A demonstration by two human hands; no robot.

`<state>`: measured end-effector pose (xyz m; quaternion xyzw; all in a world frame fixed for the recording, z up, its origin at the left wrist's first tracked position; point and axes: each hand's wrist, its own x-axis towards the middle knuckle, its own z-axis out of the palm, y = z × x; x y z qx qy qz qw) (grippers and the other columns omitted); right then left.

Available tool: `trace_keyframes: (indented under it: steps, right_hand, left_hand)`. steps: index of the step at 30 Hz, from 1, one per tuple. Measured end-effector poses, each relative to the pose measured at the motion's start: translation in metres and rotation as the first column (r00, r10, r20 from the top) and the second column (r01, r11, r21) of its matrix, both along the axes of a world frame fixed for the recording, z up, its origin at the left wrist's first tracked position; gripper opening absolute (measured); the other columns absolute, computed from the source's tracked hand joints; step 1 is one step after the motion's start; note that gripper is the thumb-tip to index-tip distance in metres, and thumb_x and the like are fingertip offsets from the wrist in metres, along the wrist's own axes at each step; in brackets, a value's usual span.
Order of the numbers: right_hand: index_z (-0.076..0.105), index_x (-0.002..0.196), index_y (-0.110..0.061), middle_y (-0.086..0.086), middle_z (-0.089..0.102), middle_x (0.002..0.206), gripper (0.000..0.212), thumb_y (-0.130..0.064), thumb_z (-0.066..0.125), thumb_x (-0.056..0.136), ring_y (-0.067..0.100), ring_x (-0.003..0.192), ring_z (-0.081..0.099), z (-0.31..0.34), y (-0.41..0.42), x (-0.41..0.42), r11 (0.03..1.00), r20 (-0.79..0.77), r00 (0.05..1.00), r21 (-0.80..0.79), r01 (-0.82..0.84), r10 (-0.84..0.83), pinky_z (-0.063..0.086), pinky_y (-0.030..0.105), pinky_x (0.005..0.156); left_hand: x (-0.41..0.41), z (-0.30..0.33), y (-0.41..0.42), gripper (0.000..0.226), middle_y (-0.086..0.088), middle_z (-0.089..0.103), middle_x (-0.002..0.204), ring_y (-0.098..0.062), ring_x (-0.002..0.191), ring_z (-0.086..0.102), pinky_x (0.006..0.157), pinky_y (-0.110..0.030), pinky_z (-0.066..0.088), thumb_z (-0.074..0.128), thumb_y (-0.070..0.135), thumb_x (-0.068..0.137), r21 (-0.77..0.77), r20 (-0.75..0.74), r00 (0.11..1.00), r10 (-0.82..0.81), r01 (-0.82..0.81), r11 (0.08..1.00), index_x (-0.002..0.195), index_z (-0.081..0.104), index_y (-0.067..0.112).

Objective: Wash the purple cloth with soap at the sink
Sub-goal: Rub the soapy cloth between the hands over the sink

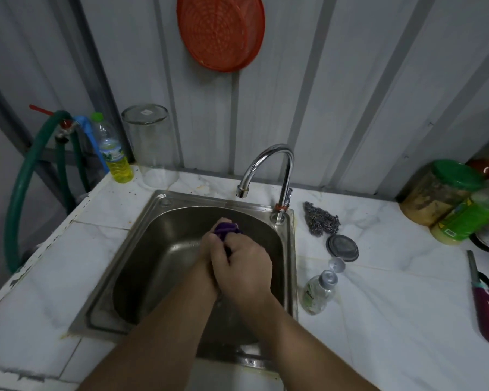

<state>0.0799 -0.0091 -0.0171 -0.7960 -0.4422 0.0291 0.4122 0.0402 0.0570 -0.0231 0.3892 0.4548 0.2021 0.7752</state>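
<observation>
Purple cloth (225, 228): bunched over the steel sink (141, 221) basin, protruding faucet-ward from both fists. My right hand (242, 268) clenches it, overlapping my left hand (209, 245), also gripping. Open soap bottle (319, 292) at the sink's right edge.

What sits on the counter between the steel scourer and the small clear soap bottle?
A round dark lid lies between the scourer and soap bottle, seen in the head view.

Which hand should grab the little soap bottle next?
Probably the right hand. The soap bottle stands on the counter just right of the sink, on that hand's side. The left hand could keep holding the purple cloth over the basin.
</observation>
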Motion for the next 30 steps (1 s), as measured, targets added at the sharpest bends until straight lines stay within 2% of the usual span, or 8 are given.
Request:
trace_keyframes:
  steps: [4, 7, 11, 15, 20, 22, 25, 30]
  right_hand:
    - [0.064, 0.07, -0.016, 0.002, 0.067, 0.067, 0.053, -0.055, 0.04, 0.097, 0.02, 0.067, 0.066, -0.006, 0.02, 0.045, 0.984, -0.316, 0.937, -0.141, 0.11, -0.15, 0.056, 0.036, 0.068]
    - [0.064, 0.073, -0.014, 0.013, 0.071, 0.085, 0.041, -0.039, 0.047, 0.102, 0.027, 0.084, 0.068, -0.015, 0.028, 0.075, 0.963, -0.692, 0.683, -0.263, 0.063, -0.234, 0.056, 0.04, 0.081]
    - [0.064, 0.079, -0.014, 0.009, 0.068, 0.086, 0.045, -0.049, 0.045, 0.1, 0.026, 0.086, 0.066, -0.015, 0.029, 0.081, 0.969, -0.794, 0.556, -0.207, 0.133, -0.246, 0.053, 0.04, 0.092]
    - [0.067, 0.101, -0.022, 0.01, 0.074, 0.109, 0.057, -0.072, 0.058, 0.074, 0.032, 0.108, 0.068, -0.012, 0.03, 0.084, 0.976, -0.921, 0.352, -0.101, 0.193, -0.165, 0.048, 0.052, 0.107]
    - [0.072, 0.094, -0.006, 0.025, 0.074, 0.105, 0.064, -0.067, 0.053, 0.088, 0.043, 0.101, 0.071, -0.005, 0.037, 0.08, 0.988, -0.86, 0.488, -0.115, 0.103, -0.151, 0.053, 0.055, 0.098]
    - [0.071, 0.097, -0.004, 0.027, 0.073, 0.105, 0.069, -0.07, 0.051, 0.087, 0.047, 0.098, 0.07, -0.005, 0.041, 0.078, 0.989, -0.855, 0.501, -0.142, 0.031, -0.138, 0.055, 0.054, 0.095]
    - [0.07, 0.094, -0.008, 0.019, 0.074, 0.093, 0.058, -0.062, 0.048, 0.095, 0.035, 0.082, 0.07, -0.004, 0.047, 0.076, 0.988, -0.86, 0.495, -0.156, -0.019, -0.126, 0.055, 0.04, 0.08]
    - [0.071, 0.094, -0.016, 0.014, 0.075, 0.104, 0.039, -0.043, 0.043, 0.098, 0.033, 0.099, 0.069, -0.013, 0.059, 0.102, 0.907, -0.629, 0.652, -0.294, 0.303, -0.422, 0.053, 0.045, 0.096]
  left_hand:
    - [0.012, 0.013, -0.006, 0.035, -0.012, 0.068, 0.08, -0.029, 0.073, 0.068, 0.059, -0.035, 0.053, 0.066, 0.046, 0.08, -0.113, -0.007, 0.999, 0.039, -0.039, 0.993, 0.089, 0.071, 0.012]
    - [0.015, 0.02, -0.01, 0.022, -0.015, 0.07, 0.09, -0.031, 0.082, 0.066, 0.066, -0.039, 0.055, 0.06, 0.028, 0.087, -0.14, -0.024, 0.999, 0.035, -0.038, 0.989, 0.097, 0.072, 0.012]
    - [0.008, 0.017, -0.004, 0.027, -0.015, 0.074, 0.102, -0.036, 0.096, 0.069, 0.081, -0.048, 0.059, 0.059, 0.038, 0.091, -0.173, 0.025, 0.997, 0.076, -0.071, 0.982, 0.099, 0.073, 0.016]
    - [-0.004, 0.008, 0.01, 0.038, -0.014, 0.08, 0.101, -0.037, 0.1, 0.073, 0.094, -0.057, 0.057, 0.052, 0.054, 0.097, -0.16, -0.001, 1.0, 0.029, -0.028, 0.987, 0.094, 0.074, 0.023]
    - [-0.017, -0.008, 0.024, 0.06, -0.007, 0.066, 0.111, -0.032, 0.11, 0.064, 0.105, -0.056, 0.047, 0.054, 0.072, 0.087, -0.142, -0.12, 0.99, -0.078, 0.061, 0.988, 0.13, 0.059, 0.031]
    - [-0.017, -0.009, 0.03, 0.054, -0.005, 0.069, 0.117, -0.03, 0.113, 0.063, 0.103, -0.054, 0.047, 0.048, 0.072, 0.09, -0.139, -0.043, 0.99, -0.132, 0.125, 0.982, 0.123, 0.063, 0.034]
    - [-0.013, -0.003, 0.033, 0.039, -0.01, 0.081, 0.101, -0.031, 0.105, 0.07, 0.092, -0.046, 0.054, 0.058, 0.052, 0.091, -0.142, 0.031, 0.972, -0.231, 0.233, 0.962, 0.115, 0.069, 0.022]
    - [-0.006, -0.004, 0.05, 0.027, -0.009, 0.081, 0.095, -0.031, 0.091, 0.077, 0.074, -0.043, 0.06, 0.073, 0.018, 0.09, -0.054, 0.036, 0.974, -0.225, 0.227, 0.972, 0.115, 0.065, 0.022]
